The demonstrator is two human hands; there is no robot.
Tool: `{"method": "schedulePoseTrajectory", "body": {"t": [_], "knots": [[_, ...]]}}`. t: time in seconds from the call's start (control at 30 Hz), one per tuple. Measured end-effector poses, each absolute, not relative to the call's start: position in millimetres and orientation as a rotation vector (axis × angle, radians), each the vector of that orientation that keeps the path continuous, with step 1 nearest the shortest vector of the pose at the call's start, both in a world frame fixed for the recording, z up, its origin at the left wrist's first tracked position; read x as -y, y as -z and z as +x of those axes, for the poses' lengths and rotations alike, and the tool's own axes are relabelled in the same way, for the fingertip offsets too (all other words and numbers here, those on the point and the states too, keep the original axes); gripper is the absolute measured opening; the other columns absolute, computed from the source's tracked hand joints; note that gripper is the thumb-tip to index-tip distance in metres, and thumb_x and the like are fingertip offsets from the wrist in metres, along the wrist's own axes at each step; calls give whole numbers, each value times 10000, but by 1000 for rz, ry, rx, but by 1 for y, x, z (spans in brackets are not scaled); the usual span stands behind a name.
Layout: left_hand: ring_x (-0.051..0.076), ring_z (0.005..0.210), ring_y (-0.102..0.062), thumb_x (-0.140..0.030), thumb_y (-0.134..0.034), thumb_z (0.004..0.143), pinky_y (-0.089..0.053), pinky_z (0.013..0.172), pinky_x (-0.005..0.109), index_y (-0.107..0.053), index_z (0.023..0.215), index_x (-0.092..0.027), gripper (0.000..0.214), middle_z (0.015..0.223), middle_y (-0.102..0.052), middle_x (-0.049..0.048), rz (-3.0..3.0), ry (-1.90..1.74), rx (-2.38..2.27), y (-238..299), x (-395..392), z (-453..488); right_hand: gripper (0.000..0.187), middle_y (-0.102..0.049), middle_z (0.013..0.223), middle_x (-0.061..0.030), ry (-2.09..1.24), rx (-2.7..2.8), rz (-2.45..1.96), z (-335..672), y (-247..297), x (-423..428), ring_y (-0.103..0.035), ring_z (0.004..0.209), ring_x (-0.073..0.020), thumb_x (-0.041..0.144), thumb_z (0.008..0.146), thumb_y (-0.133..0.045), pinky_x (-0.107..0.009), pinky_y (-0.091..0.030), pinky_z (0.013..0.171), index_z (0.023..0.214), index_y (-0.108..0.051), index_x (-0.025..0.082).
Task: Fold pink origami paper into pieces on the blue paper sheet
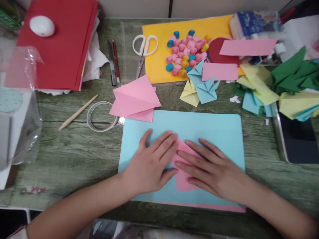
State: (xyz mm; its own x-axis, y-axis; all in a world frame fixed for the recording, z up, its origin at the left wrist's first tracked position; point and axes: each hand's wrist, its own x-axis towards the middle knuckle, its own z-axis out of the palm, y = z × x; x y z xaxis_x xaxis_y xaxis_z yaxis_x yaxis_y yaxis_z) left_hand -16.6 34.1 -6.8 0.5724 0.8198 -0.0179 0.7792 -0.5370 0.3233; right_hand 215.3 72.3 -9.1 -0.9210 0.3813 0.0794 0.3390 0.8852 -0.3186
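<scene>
**Pink sheet pressed flat under both hands**

Pink folded paper (183, 172) lies on a light blue sheet (214, 132), which rests on a green, wood-grained tabletop (74, 152). Left hand (151, 162) lies palm down at the pink paper's left edge, fingers extended and slightly spread, tips touching the paper. Right hand (211, 169) lies palm down across its right part, fingers extended and a little apart, tips pointing toward the left hand. Neither hand grips anything; both press flat. A pink edge shows under the blue sheet's near side.

Beyond the left fingertips: a larger pink folded piece (136, 98) overlapping the blue sheet's far left corner, with a clear tape roll (101, 116) and a wooden stick (78, 112) further left. Farther off lie two pens (114, 63) and white-handled scissors (143, 49).

Beyond the right fingertips: a yellow sheet (159, 43) bearing small rolled paper pieces (185, 53) in pink, blue and yellow; just nearer, blue and pale yellow folded shapes (200, 86). Right of the right hand: a heap of green, yellow and blue folded paper (286, 86) and a dark tablet screen (297, 139).

Far left: a red paper stack (62, 49) with a white oval object (42, 26) on top, and clear plastic wrapping (20, 99). A pale wall (134, 8) closes the table's far side.
</scene>
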Motion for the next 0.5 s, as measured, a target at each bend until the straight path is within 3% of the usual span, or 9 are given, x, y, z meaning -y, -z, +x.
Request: {"method": "schedulePoseTrajectory", "body": {"t": [0.13,0.5], "knots": [[234,1347,-284,-358,-357,930,-58,1102,534,-447,1291,-129,437,1424,-396,104,2500,-216,-1342,6,-35,-16,441,-445,1394,4,-461,2916,-563,216,9,-72,-269,1348,-248,304,868,-536,-509,-237,1090,1302,-471,262],[231,1348,-287,-307,-354,929,-23,1106,536,-470,1268,-134,398,1417,-406,101,2480,-231,-1345,5,-35,-15,454,-393,1427,17,-442,2942,-542,218,10,-73,-251,1353,-266,323,873,-523,-515,-232,1091,1317,-453,262]]}}
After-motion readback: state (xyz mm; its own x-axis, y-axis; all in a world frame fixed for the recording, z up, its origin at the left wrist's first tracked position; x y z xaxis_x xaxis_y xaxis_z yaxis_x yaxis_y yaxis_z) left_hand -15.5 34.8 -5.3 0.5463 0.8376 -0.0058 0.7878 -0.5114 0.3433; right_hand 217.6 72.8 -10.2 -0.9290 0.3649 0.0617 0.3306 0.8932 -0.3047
